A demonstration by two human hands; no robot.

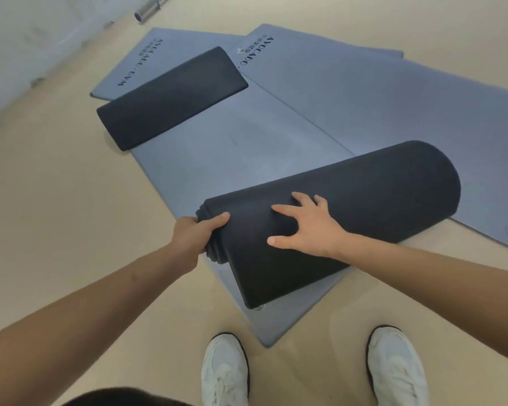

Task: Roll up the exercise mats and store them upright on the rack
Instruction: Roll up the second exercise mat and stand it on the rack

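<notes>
Head view. The rolled mat, a thick dark cylinder, lies on its side, running diagonally from lower left to upper right. It rests on a flat mat with a blue-grey upper face; this flat mat shows both beyond the rolled mat and on the near side of it, where one corner points toward the feet.

The left hand grips the left end of the rolled mat: the thumb lies over the top edge and the fingers curl around the spiral end face. The right hand rests flat on top of the rolled mat, just right of the left hand, with the fingers straight and spread apart.

Beyond the rolled mat, the far end of the flat mat is turned over and shows a dark underside. To the right of and beyond the rolled mat, a second mat lies flat, bearing printed lettering. A third mat lies farthest from the rolled mat, partly covered by the others.

All mats lie on a beige floor. Two white shoes stand on the near side of the rolled mat. A metal bar lies well beyond it, at the upper left.
</notes>
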